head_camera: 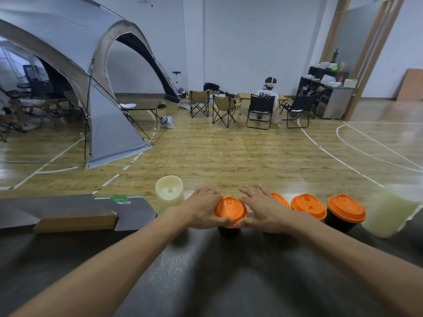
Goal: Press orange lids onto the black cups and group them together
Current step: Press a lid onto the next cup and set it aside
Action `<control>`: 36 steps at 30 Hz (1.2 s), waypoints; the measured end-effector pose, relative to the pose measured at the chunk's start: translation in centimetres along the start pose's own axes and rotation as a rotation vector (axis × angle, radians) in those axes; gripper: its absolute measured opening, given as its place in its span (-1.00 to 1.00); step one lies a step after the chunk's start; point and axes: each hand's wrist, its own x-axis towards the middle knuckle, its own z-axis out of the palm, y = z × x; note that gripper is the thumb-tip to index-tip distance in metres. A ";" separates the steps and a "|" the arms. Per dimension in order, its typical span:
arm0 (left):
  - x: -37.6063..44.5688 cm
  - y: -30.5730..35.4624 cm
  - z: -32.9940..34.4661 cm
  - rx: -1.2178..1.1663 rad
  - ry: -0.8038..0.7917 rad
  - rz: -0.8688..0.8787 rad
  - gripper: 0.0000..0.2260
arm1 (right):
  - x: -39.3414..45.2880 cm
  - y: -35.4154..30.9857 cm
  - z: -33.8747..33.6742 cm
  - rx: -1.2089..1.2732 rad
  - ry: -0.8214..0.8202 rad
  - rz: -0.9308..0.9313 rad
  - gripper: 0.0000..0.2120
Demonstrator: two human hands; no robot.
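Now both hands meet on one lid (230,209), which sits on a black cup (229,231) near the far edge of the dark table (206,271). The left hand (202,208) curls round the lid's left rim, thumb at the near edge and fingers over the far side. The right hand (263,211) lies on the right of it, thumb tip pinching the lid's near edge right next to the left thumb, while its fingers stretch forward, fairly straight and spread. Behind the right hand a second lid (279,199) shows only in part; whether the fingers touch it I cannot tell, and its cup is hidden by the hand. To the right stand two more cups in a row, close together: one with a third lid (308,205), its black body mostly hidden, and the last cup (341,223) with a fourth lid (346,207) fully seated. Just right of that stands a blurred pale container (389,213). Left of the left hand, a cream candle (169,193) stands at the table edge, and farther left lies a flat cardboard box (75,221) on a grey sheet (135,213). Beyond the table, on a wooden court floor (229,152), stand a grey tent (68,88) and folding chairs (223,109), with a person (267,92) seated facing away.
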 end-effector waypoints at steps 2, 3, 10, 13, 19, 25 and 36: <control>1.1 0.0 -0.1 -0.041 -0.015 -0.028 -0.42 | 0.6 0.7 -0.3 0.013 -0.008 0.015 -0.24; 1.5 0.1 -0.2 -0.069 -0.024 -0.043 -0.40 | 0.9 1.1 -0.4 0.020 -0.014 0.025 -0.24; 2.7 0.6 0.7 -0.122 -0.073 -0.080 -0.30 | 1.4 2.8 0.1 0.043 -0.040 0.053 -0.25; 2.4 0.8 0.9 -0.093 -0.077 -0.068 -0.22 | 1.2 3.2 0.6 0.060 -0.043 0.068 -0.21; 0.9 1.2 0.7 -0.176 -0.037 -0.084 -0.12 | 0.4 2.6 -0.3 0.100 -0.008 0.076 -0.11; -5.1 -0.2 -0.7 -0.211 0.121 -0.047 -0.26 | -0.4 -1.3 -2.7 0.098 0.137 -0.053 -0.23; -24.4 -13.5 -2.0 -0.159 0.238 -0.330 -0.10 | 5.9 -22.3 -0.8 0.166 0.075 -0.423 -0.34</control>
